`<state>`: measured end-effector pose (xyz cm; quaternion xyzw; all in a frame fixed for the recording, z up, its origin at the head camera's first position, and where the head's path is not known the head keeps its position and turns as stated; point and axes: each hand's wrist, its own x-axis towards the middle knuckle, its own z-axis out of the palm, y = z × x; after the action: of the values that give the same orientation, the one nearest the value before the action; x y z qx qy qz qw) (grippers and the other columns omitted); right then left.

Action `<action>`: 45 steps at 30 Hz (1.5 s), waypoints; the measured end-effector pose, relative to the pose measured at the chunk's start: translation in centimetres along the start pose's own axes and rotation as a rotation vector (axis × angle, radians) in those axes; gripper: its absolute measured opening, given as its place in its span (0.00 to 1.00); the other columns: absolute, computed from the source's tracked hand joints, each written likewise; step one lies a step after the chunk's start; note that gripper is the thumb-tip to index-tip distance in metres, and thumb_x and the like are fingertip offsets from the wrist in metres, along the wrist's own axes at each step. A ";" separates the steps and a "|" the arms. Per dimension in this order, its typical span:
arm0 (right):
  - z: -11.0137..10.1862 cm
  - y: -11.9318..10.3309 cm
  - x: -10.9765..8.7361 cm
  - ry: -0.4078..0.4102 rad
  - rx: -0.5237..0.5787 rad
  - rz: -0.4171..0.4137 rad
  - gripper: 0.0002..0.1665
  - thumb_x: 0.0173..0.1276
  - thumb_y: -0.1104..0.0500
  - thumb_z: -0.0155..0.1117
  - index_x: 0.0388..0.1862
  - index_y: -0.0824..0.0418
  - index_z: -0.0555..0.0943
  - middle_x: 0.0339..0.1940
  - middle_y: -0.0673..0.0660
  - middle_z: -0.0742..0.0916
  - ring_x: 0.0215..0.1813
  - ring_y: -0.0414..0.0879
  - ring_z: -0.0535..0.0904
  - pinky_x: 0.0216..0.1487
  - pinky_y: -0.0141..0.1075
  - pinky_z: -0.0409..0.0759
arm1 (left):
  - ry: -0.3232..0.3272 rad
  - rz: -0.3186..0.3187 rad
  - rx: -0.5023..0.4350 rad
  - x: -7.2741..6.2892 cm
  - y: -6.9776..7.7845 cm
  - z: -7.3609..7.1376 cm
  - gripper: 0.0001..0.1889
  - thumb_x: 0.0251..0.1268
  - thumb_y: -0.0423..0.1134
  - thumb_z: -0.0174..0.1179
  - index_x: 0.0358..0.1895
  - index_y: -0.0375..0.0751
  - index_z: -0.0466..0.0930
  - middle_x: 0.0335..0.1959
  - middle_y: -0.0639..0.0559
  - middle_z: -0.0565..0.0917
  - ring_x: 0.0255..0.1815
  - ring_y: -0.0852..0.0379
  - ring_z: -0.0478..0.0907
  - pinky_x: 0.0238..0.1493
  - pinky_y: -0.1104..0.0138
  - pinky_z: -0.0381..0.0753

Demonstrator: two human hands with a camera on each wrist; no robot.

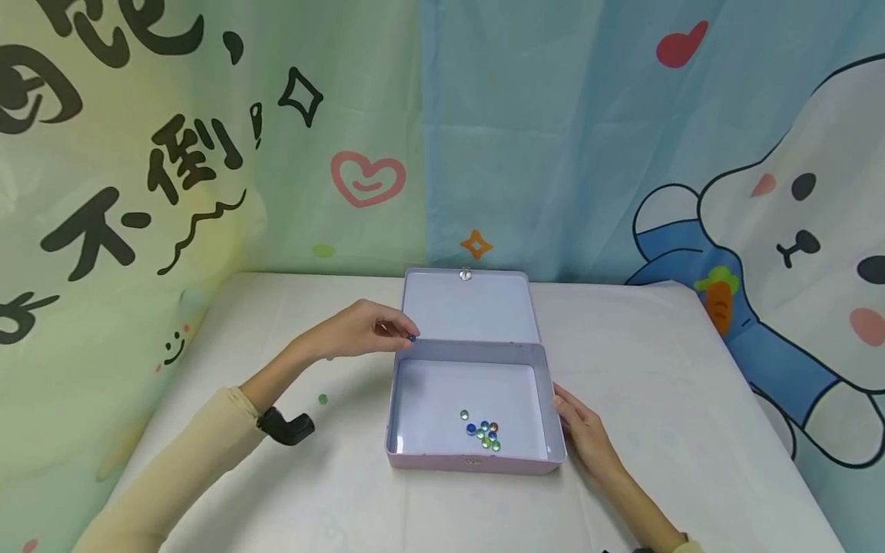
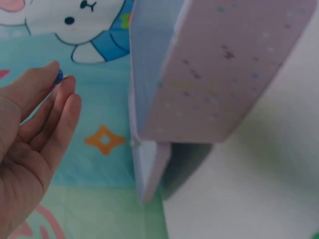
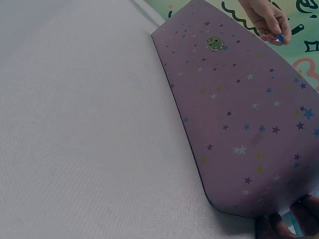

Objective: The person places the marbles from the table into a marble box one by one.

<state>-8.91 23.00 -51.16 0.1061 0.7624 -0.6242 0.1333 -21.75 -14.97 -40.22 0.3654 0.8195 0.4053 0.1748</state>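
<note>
My left hand [image 1: 362, 329] pinches a dark blue marble [image 1: 412, 338] between thumb and fingertips. It is raised by the box's left side, near the hinge, and the marble [image 2: 59, 76] shows at the fingertips in the left wrist view. The pale purple hinged box [image 1: 477, 463] stands with its lid [image 1: 470, 307] laid back. Several glass marbles [image 1: 472, 429], blue, green and amber, lie on its floor toward the front right. My right hand [image 1: 588, 436] holds the box's right wall, its fingers [image 3: 306, 214] at a corner in the right wrist view.
A green marble [image 1: 323, 399] lies on the white tablecloth [image 1: 664, 399] left of the box, below my left forearm. A black wrist strap piece [image 1: 286, 427] juts from the left sleeve. A printed curtain [image 1: 512, 138] hangs behind the table.
</note>
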 end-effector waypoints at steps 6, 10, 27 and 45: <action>0.0 0.0 -0.1 0.003 -0.007 0.007 0.37 0.77 0.43 0.46 0.76 0.62 0.57 0.78 0.62 0.62 0.78 0.55 0.58 0.68 0.32 0.64 | -0.056 0.063 0.048 2.9 2.1 0.4 0.12 0.62 0.40 0.66 0.47 0.40 0.84 0.40 0.54 0.87 0.40 0.64 0.83 0.47 0.71 0.82; 0.0 0.0 -0.1 0.002 -0.001 0.008 0.37 0.77 0.43 0.46 0.76 0.62 0.57 0.78 0.63 0.61 0.78 0.55 0.57 0.70 0.36 0.61 | -0.108 0.109 0.064 5.1 3.5 1.1 0.11 0.62 0.38 0.66 0.46 0.41 0.84 0.38 0.55 0.87 0.39 0.65 0.82 0.46 0.72 0.82; 0.1 0.1 0.2 0.013 0.011 0.014 0.37 0.77 0.43 0.46 0.76 0.62 0.57 0.78 0.62 0.62 0.78 0.57 0.56 0.74 0.47 0.57 | -0.247 0.223 0.064 11.6 5.4 6.6 0.11 0.63 0.39 0.65 0.46 0.41 0.83 0.39 0.55 0.87 0.40 0.69 0.82 0.48 0.77 0.80; 0.1 -0.1 0.1 0.012 0.011 0.021 0.37 0.77 0.43 0.46 0.76 0.62 0.58 0.77 0.62 0.63 0.76 0.55 0.60 0.65 0.28 0.71 | -0.459 0.211 0.239 13.6 4.2 11.3 0.07 0.61 0.39 0.67 0.39 0.41 0.83 0.32 0.54 0.84 0.31 0.68 0.75 0.35 0.81 0.74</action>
<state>-8.99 22.87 -51.13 0.1184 0.7587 -0.6263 0.1348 -22.36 2.89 -43.64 0.5490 0.7578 0.2284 0.2685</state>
